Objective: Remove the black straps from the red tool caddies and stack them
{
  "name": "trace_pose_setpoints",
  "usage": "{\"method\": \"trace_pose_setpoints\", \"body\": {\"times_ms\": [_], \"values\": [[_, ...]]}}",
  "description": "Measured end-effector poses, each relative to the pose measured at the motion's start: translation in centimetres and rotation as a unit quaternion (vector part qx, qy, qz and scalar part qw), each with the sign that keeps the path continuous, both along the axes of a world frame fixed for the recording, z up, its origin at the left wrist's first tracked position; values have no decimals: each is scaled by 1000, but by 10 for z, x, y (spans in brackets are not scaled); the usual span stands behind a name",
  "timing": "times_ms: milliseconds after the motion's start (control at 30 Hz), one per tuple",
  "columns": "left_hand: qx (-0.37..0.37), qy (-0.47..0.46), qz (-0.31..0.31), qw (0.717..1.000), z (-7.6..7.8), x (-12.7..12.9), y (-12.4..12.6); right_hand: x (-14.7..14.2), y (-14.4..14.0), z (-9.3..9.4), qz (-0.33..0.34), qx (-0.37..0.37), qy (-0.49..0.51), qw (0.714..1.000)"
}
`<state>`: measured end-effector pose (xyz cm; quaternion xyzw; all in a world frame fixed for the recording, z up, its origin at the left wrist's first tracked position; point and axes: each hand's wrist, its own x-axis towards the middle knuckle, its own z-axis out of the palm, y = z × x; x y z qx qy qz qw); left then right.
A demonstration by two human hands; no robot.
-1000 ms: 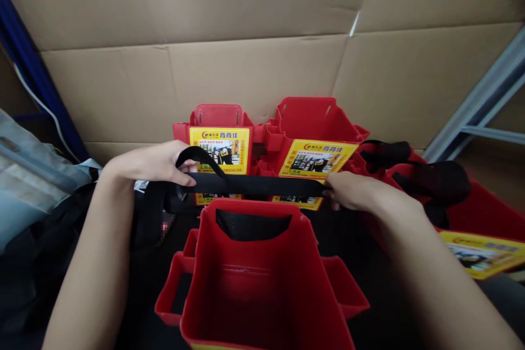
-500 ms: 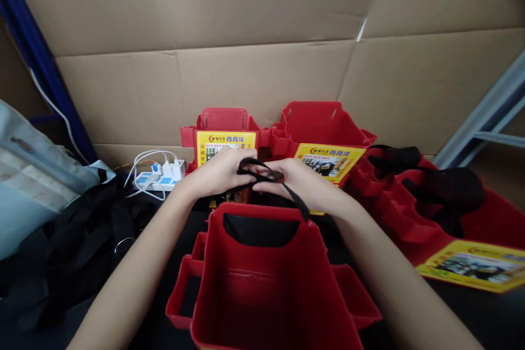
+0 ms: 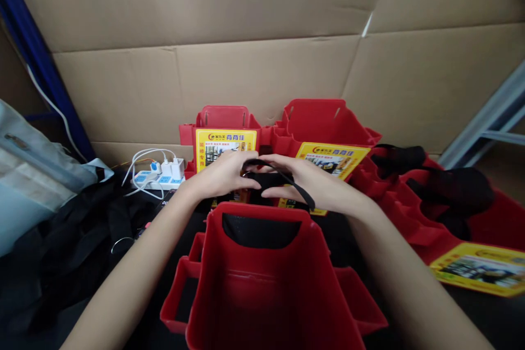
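A red plastic tool bucket with side pockets stands close in front of me, its mouth toward me. Black webbing shows through the slot in its back wall. Just beyond that wall, my left hand and my right hand meet over a black strap. Both hands have fingers curled round the strap, the left at its looped end and the right along its length. The thumbs sit apart below it. Where the strap leads past my right hand is hidden.
Behind stand two more red buckets with yellow printed cards. Others with black rolled straps lie at right. A white power strip with plugs and cables is at left, beside black webbing and a pale bag. Cardboard lines the back.
My hands have shifted slightly and the thumbs have spread from the strap. The strap's loop between them has changed shape. The view has moved a little.
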<state>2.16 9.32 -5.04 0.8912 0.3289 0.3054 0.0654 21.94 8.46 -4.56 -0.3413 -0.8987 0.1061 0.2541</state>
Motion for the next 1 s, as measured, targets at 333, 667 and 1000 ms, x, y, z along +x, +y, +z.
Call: {"method": "trace_pose_setpoints", "body": {"times_ms": [333, 667, 1000], "values": [[-93, -301, 120, 941, 18, -9, -13, -2, -2, 7, -76, -42, 133, 987], [-128, -130, 123, 975, 10, -7, -16, -2, 5, -1, -120, 23, 101, 987], [-342, -248, 30, 906, 13, -8, -20, -3, 8, -2, -82, 14, 146, 986]]}}
